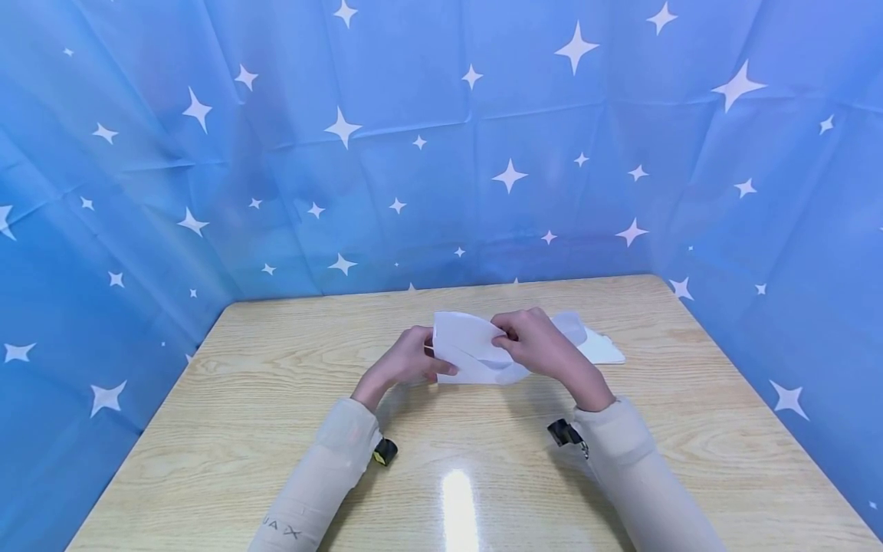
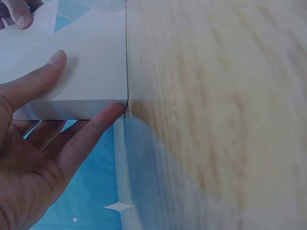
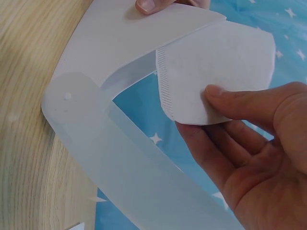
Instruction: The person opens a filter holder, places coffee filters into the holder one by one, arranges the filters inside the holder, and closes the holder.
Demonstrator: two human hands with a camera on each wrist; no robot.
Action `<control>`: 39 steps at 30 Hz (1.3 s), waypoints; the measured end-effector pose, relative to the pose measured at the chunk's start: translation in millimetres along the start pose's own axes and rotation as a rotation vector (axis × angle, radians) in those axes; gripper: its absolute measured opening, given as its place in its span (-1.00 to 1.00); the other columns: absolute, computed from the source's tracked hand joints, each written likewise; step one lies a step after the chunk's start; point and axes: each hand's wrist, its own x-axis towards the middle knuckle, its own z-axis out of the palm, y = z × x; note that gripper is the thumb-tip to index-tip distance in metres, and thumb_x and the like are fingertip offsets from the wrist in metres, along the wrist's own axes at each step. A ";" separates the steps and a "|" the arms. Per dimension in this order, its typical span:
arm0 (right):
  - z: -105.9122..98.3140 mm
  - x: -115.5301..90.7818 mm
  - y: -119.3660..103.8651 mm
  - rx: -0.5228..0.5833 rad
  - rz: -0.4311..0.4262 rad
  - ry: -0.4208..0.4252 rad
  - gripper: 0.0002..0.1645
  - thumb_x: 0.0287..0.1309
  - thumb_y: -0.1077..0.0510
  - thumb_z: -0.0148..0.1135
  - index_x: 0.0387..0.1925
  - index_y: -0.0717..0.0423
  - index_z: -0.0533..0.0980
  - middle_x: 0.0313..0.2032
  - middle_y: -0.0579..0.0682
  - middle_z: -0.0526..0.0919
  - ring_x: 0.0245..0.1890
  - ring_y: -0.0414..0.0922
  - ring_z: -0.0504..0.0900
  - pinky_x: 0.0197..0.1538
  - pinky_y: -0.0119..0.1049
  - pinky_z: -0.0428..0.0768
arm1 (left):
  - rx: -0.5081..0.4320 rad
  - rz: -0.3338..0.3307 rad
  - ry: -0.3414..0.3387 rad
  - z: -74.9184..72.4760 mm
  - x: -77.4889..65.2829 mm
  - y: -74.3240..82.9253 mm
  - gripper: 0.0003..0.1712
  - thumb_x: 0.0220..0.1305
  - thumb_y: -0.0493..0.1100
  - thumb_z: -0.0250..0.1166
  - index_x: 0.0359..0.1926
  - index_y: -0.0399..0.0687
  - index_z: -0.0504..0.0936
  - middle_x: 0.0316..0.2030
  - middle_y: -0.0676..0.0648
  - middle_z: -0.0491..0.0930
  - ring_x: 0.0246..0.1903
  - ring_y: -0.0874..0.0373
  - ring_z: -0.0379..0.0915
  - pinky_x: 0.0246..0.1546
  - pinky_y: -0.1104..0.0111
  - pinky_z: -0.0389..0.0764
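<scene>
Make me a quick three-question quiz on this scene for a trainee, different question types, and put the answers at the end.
1. Which hand holds the white case?
A) left
B) right
C) neither

2. True or false: the right hand pinches a white piece with a ribbed edge.

3. Fill in: the blue backdrop behind the table is patterned with white ____.

Key:
1. A, the left hand, thumb on top.
2. True.
3. Stars.
</scene>
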 end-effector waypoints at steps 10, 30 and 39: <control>1.5 -0.4 0.4 0.006 0.011 -0.013 -0.60 0.34 0.30 0.30 -0.58 0.04 0.37 -0.69 -0.17 0.14 -0.65 -0.24 0.08 -0.47 -0.40 0.18 | 0.002 -0.002 0.004 0.2 0.1 0.8 -0.48 0.16 -0.30 0.55 0.15 0.00 0.66 -0.07 -0.13 0.73 -0.26 0.09 0.65 -0.34 -0.02 0.79; 5.1 0.4 -0.4 -0.013 0.005 -0.033 -0.58 0.35 0.31 0.28 -0.57 0.02 0.32 -0.67 -0.18 0.10 -0.65 -0.25 0.07 -0.48 -0.41 0.15 | 0.009 0.004 0.012 0.3 0.2 0.4 -0.48 0.14 -0.31 0.56 0.14 -0.05 0.66 -0.08 -0.15 0.74 -0.28 0.10 0.65 -0.37 0.04 0.79; 7.8 0.3 -0.8 -0.029 -0.016 -0.032 -0.62 0.33 0.34 0.27 -0.56 0.02 0.37 -0.68 -0.18 0.13 -0.65 -0.25 0.09 -0.48 -0.42 0.16 | 0.009 -0.009 0.012 1.2 -0.4 1.1 -0.48 0.15 -0.30 0.56 0.14 -0.03 0.66 -0.07 -0.14 0.74 -0.27 0.09 0.65 -0.34 -0.01 0.79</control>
